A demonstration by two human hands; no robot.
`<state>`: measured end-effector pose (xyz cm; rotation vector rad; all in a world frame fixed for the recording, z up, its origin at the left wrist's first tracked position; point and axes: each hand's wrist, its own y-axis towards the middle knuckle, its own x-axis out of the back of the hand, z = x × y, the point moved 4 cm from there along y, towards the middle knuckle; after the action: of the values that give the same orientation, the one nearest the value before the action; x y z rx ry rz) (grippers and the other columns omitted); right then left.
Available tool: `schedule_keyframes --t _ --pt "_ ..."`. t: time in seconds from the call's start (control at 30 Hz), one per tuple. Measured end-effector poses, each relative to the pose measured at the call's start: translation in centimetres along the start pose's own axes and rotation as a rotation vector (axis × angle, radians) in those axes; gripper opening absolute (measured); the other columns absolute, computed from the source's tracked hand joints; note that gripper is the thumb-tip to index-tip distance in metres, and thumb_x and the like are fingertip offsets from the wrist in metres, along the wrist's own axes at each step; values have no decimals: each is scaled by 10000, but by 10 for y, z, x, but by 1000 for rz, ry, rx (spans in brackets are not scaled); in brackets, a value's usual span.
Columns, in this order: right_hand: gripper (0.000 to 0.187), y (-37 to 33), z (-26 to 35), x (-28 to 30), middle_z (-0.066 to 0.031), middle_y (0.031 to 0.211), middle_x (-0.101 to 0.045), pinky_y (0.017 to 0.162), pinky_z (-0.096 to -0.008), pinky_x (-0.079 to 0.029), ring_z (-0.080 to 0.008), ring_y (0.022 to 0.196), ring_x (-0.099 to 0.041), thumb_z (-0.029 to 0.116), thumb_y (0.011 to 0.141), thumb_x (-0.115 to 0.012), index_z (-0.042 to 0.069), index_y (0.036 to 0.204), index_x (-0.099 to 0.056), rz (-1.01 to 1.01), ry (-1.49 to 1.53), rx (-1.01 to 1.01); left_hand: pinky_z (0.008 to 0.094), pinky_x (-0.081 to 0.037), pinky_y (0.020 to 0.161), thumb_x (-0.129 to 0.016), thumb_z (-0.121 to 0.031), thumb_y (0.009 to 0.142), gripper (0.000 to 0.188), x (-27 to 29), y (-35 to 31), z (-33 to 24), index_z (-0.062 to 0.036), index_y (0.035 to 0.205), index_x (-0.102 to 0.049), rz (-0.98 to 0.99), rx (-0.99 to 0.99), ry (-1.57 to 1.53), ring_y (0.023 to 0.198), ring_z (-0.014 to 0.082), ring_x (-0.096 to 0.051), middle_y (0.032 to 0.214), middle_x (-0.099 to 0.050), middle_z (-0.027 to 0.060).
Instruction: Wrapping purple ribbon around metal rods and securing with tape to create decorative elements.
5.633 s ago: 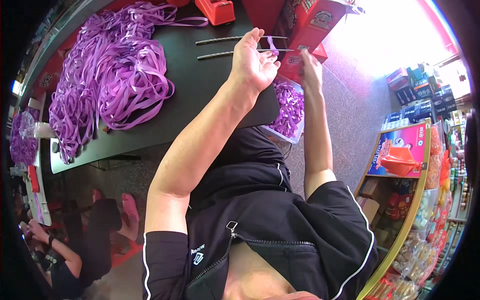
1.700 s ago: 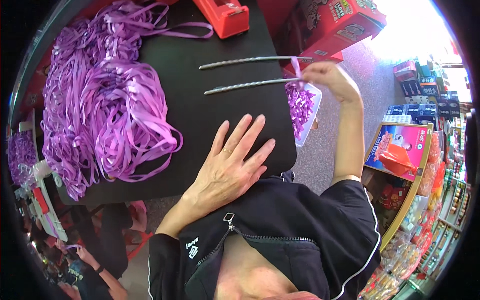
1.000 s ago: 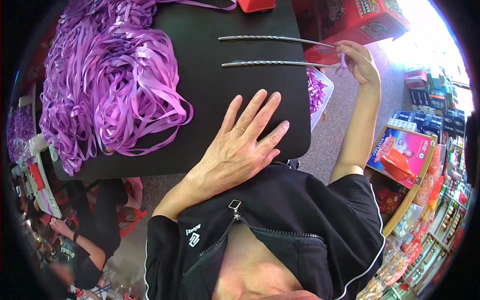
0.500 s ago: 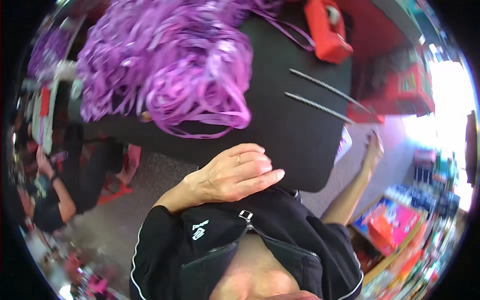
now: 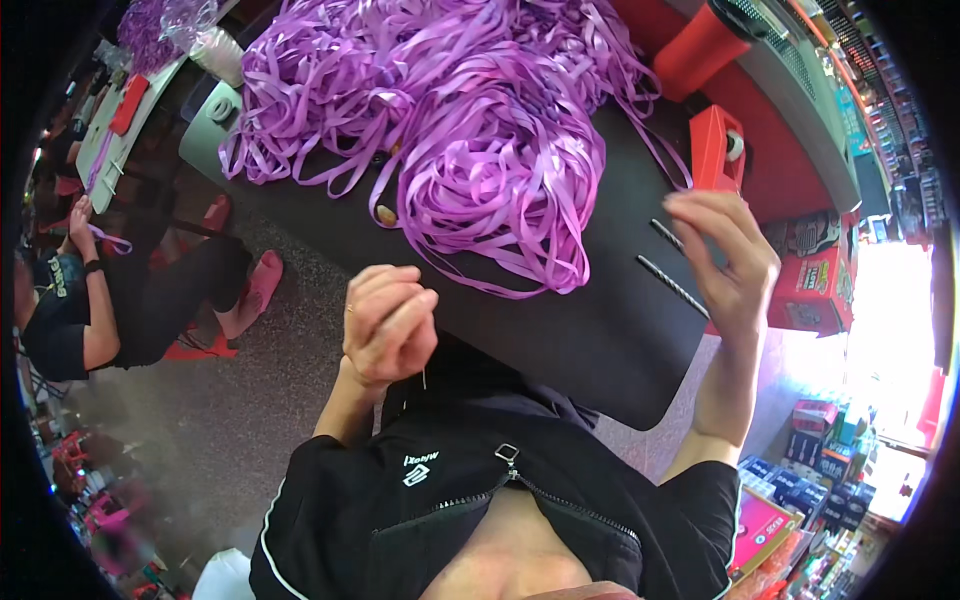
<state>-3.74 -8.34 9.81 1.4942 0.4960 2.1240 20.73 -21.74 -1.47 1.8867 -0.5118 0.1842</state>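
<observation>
purple ribbon heap (image 5: 470, 120) lies beyond curled left hand (image 5: 388, 325), half-open right hand (image 5: 728, 258).

the left hand (image 5: 388, 325) sits near the middle of the frame, raised close to the chest, its fingers curled in toward the palm in a loose fist with the knuckles facing up. its grip is closed, and something thin and dark seems to stick down from below the fingers, too small to tell what. the bare left forearm drops down from it to a black short sleeve at lower centre.

the right hand (image 5: 728, 257) is held up at the right of the frame, higher than the left, fingers bent and gathered toward the thumb in a half-closed pinch; whether anything lies in that grip cannot be told. the bare right forearm runs down to the elbow at lower right.
</observation>
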Motion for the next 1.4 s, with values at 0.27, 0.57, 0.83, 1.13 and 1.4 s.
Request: schedule_keyframes --t 0.27,0.57,0.83,1.13,1.4 --pt "132 97 -17 -91 -119 829 -612 670 -315 -476 -255 755 -604 107 792 -618 19 889 -634 257 158 103 471 -230 1039 -528 -214 803 313 22 -42 32 -58 1070 -575 -45 201 308 1194 344 -401 1179 -500 153" --pt "185 118 -47 -141 -89 855 -630 670 -276 -452 -179 737 -587 144 780 -637 25 920 -653 352 121 68 488 -164 1064 -468 -309 891 351 0 -88 71 -73 1149 -507 2 154 264 1312 334 -241 1309 -401 158" --pt "162 121 -39 -134 -106 854 -633 706 -283 -467 -200 775 -607 132 779 -633 10 883 -648 285 131 40 479 -155 1070 -451 -374 894 357 -14 -93 80 -104 1127 -447 -134 -25 338 1286 341 -258 1288 -382 182" --pt "195 117 -18 -106 -114 810 -651 688 -276 -473 -160 741 -623 160 816 -620 6 936 -620 247 351 -92 465 -183 1078 -640 -140 790 364 -10 -87 75 -109 1100 -453 -124 49 314 1254 310 -316 1245 -407 155" --pt "194 116 -46 -114 -53 791 -672 669 -227 -463 -67 700 -586 164 820 -627 8 933 -645 193 143 -106 482 -189 1071 -639 -96 758 413 -7 -80 67 -98 1124 -447 -101 68 296 1252 327 -311 1255 -394 167"
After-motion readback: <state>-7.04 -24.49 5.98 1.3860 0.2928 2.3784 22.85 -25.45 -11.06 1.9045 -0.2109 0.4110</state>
